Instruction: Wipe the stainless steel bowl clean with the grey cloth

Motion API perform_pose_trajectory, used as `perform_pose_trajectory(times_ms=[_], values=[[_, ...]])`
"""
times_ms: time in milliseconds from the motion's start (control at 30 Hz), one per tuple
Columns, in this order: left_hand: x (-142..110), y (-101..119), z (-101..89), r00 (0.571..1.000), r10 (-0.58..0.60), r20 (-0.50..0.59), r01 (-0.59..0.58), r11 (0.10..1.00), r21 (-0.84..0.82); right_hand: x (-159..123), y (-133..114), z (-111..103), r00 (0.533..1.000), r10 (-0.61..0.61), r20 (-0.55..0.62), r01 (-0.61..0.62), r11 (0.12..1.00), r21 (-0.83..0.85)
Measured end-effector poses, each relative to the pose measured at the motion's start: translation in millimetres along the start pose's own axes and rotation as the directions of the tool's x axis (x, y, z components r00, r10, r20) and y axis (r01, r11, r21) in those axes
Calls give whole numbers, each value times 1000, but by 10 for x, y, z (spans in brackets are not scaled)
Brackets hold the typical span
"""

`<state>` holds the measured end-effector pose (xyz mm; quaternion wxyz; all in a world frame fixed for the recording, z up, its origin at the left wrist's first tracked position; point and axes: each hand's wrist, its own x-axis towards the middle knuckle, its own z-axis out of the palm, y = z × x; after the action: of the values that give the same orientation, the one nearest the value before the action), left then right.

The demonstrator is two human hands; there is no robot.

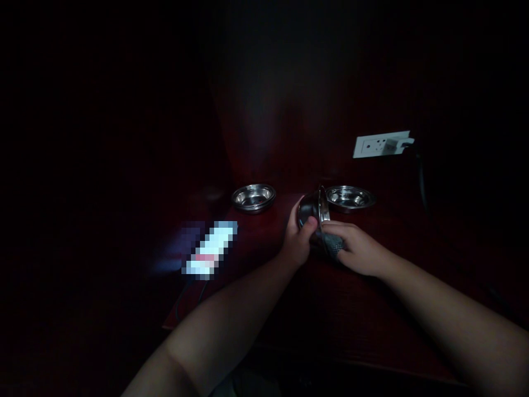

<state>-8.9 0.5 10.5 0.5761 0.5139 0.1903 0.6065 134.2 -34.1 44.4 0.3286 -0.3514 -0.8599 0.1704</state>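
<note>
A shiny metal bowl point(309, 208) is tilted on its side above the dark red table, its mouth turned to the right. My left hand point(298, 240) grips it from the left, thumb on its outer wall. With bent fingers, my right hand point(357, 248) holds a grey checked cloth point(334, 245) against the bowl's rim and inside. Behind and left lie stacked metal bowls point(253, 198). Another shallow metal bowl point(350, 198) sits behind and to the right, partly covered by the held one.
A lit, pixelated phone-like screen point(212, 248) lies on the left of the table point(264, 264), with a thin cable below it. On the back wall is a white socket plate point(380, 144) with a plug and a dark cord hanging at right. The surroundings are very dark.
</note>
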Motion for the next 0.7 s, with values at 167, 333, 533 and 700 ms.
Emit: perform_pose_trajectory(times_ms=[167, 333, 533, 700], values=[[-10, 21, 21, 1000, -1, 26, 2, 1000, -12, -6, 69, 25, 997, -9, -70, -1, 990, -141], [-8, 15, 29, 999, 15, 28, -15, 1000, -3, -9, 96, 18, 998, -8, -67, -5, 981, -194], [-18, 12, 29, 999, 19, 30, -20, 1000, 15, -5, 73, 1, 999, -32, -9, 30, 987, -157], [-18, 27, 31, 999, 33, 34, -34, 999, 30, -7, 56, -1, 999, -46, 5, 46, 989, -137]])
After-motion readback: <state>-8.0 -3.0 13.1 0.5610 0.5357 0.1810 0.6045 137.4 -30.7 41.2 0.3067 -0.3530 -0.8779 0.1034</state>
